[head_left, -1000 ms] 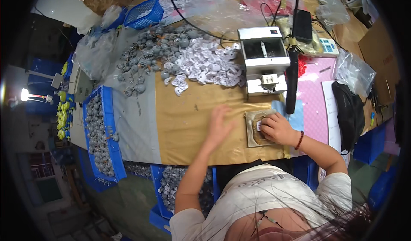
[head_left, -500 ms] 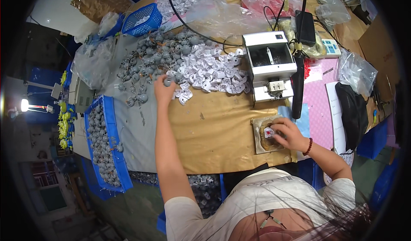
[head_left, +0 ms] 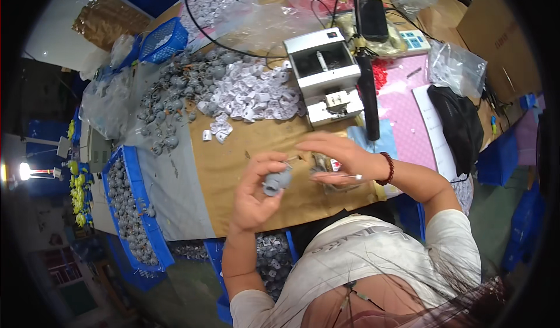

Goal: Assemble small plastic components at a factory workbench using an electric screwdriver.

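My left hand [head_left: 254, 197] holds a rounded grey plastic part [head_left: 276, 182] with a short hollow neck, its fingers wrapped round the back. My right hand [head_left: 347, 158] is just to the right, fingers stretched out and thumb apart. A thin wire with a small white connector [head_left: 358, 177] lies across the right palm; whether it joins the grey part I cannot tell. Beneath the right hand sits a square fixture block, mostly hidden, bearing a small white piece with a red spot [head_left: 335, 165].
Piles of grey wired parts [head_left: 169, 97] and white plastic pieces [head_left: 256, 92] spread beyond my hands. A white-and-black bench machine [head_left: 324, 74] stands at the back. On the left is a blue crate [head_left: 166, 249] of grey parts. A black pouch [head_left: 455, 127] lies right.
My left hand has come back from the pile to the near middle with a grey part. My right hand has moved left off the fixture block toward it, fingers spreading. The view has shifted.
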{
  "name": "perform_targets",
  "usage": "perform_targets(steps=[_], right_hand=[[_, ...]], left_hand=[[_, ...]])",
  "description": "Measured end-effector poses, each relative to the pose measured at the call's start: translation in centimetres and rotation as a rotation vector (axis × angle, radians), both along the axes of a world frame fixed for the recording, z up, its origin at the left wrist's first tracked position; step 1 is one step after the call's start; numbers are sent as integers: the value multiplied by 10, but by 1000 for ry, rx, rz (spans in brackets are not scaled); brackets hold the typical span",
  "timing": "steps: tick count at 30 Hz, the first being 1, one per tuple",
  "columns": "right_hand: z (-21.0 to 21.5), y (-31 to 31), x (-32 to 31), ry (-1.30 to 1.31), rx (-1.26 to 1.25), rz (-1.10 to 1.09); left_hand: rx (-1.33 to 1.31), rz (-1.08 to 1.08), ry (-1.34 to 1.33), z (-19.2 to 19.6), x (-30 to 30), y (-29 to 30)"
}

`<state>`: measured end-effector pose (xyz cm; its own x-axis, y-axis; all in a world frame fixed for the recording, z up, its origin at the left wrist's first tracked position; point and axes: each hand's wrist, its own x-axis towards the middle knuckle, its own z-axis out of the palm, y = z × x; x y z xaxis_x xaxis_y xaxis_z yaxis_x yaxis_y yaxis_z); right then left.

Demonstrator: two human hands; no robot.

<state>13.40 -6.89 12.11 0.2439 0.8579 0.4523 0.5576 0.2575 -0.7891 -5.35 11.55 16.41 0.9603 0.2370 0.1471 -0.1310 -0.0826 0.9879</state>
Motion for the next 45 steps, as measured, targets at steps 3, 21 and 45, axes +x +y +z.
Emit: perform_targets(steps=[3, 21, 45], right_hand=[[-8, -19, -4, 571, -442, 221], [-107, -69, -7, -510, -220, -130], [-85, -74, 13, -716, -445, 97]], left_hand=[[-120, -71, -9, -22, 1, -24], [416, 371, 281, -157, 5, -128], [1119, 232, 211, -149, 19, -127]])
